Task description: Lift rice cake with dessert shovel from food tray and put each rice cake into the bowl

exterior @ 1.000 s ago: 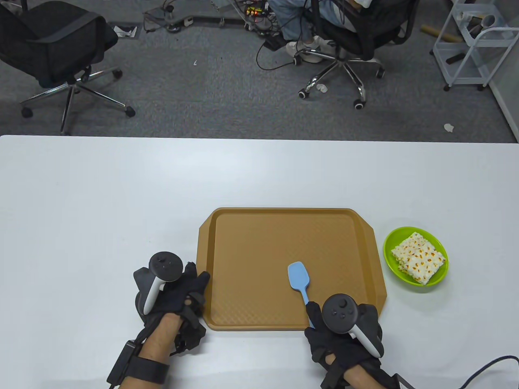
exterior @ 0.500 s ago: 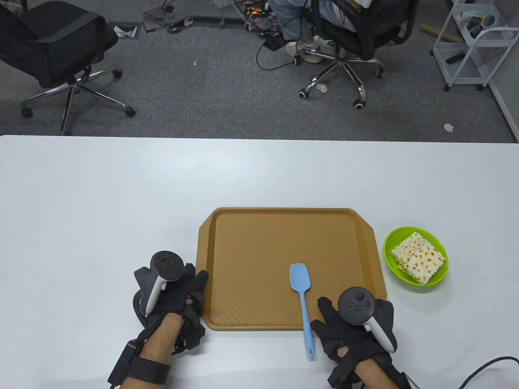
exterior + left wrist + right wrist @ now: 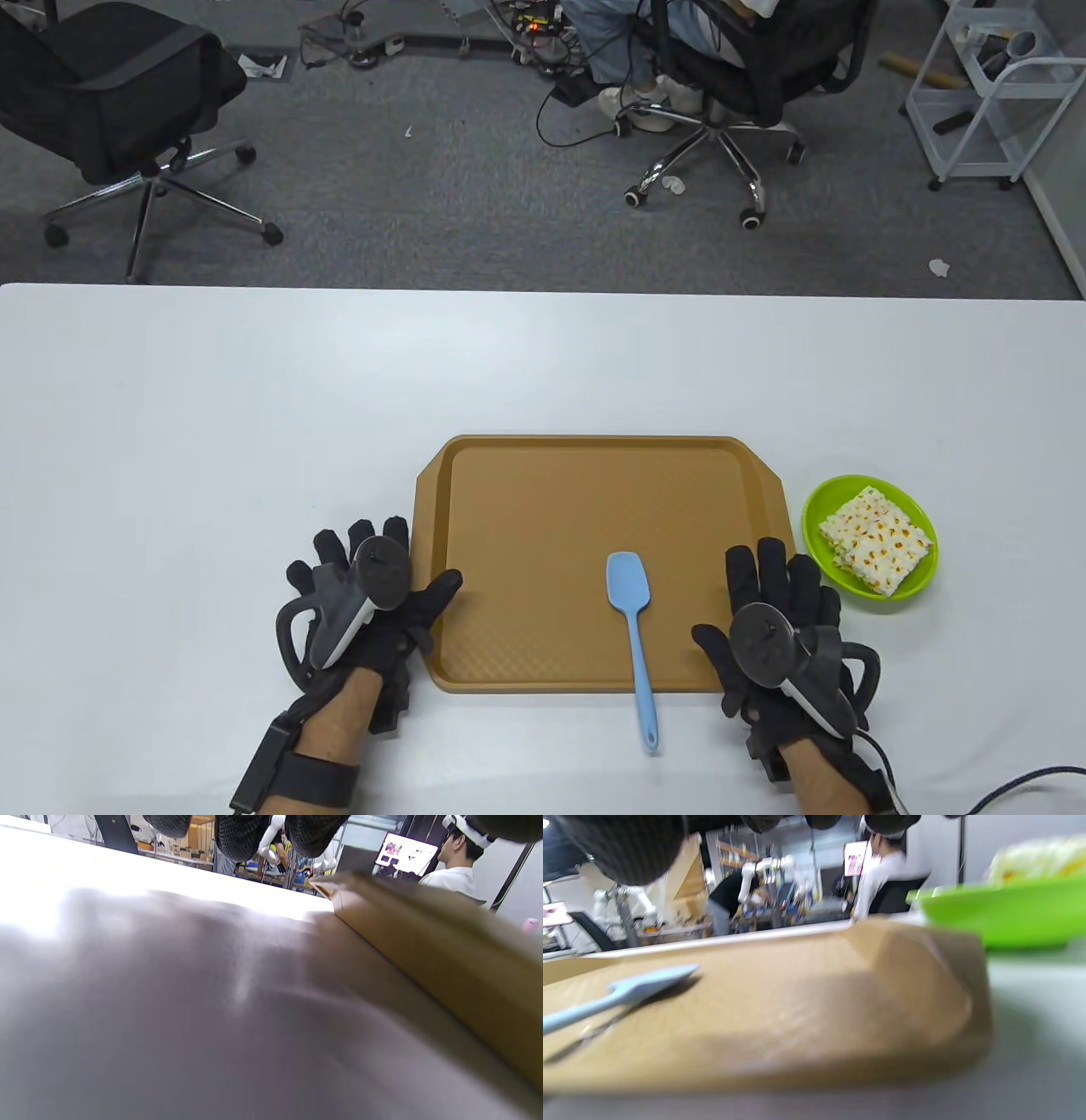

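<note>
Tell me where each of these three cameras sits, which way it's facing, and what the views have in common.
Table view: overhead, looking down at the white table; left hand and right hand lie flat beside the tray, with the blue shovel and green bowl.
Left wrist view: low at the tabletop, looking along the tray's edge; gloved fingertips at top.
Right wrist view: low, facing across tray, shovel and bowl; fingertips on top.
Shared: the tray appears in all three.

The white counter (image 3: 254,382) carries a brown tray (image 3: 526,475), a green bowl (image 3: 819,505) just beside its right edge, and both hands flat.
</note>
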Demonstrator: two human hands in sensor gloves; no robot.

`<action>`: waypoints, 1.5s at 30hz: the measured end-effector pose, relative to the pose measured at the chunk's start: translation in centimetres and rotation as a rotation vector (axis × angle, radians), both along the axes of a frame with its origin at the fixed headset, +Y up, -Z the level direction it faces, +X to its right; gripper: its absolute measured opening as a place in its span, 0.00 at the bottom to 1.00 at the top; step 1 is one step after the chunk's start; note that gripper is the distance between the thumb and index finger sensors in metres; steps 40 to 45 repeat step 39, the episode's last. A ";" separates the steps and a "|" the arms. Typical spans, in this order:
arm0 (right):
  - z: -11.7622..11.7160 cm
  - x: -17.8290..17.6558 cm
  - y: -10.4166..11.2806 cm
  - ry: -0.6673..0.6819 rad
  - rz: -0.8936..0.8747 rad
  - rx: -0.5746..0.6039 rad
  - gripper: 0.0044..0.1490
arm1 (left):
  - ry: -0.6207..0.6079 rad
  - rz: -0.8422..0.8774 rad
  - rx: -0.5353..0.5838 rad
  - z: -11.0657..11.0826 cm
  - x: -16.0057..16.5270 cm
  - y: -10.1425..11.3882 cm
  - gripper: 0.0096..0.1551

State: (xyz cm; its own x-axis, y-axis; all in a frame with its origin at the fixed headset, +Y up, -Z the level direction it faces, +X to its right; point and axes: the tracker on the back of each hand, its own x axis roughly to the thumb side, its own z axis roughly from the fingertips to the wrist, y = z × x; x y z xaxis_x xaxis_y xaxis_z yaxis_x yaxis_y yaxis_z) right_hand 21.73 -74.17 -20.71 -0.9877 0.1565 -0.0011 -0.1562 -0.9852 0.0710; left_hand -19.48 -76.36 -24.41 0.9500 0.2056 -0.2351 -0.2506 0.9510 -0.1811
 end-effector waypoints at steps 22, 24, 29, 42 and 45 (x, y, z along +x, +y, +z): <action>-0.2 -0.5 -1.2 0.018 0.018 -0.098 0.58 | 0.026 0.016 -0.041 -0.2 -0.8 -0.7 0.56; -0.2 -0.5 -1.2 0.019 0.020 -0.100 0.58 | 0.026 0.011 -0.039 -0.2 -0.8 -0.6 0.55; -0.2 -0.6 -1.2 0.029 0.027 -0.117 0.58 | 0.025 -0.003 -0.034 -0.2 -0.8 -0.6 0.55; -0.2 -0.6 -1.3 0.026 0.026 -0.131 0.58 | 0.025 0.009 -0.036 -0.2 -0.8 -0.7 0.55; -0.2 -0.6 -1.3 0.026 0.026 -0.131 0.58 | 0.025 0.009 -0.036 -0.2 -0.8 -0.7 0.55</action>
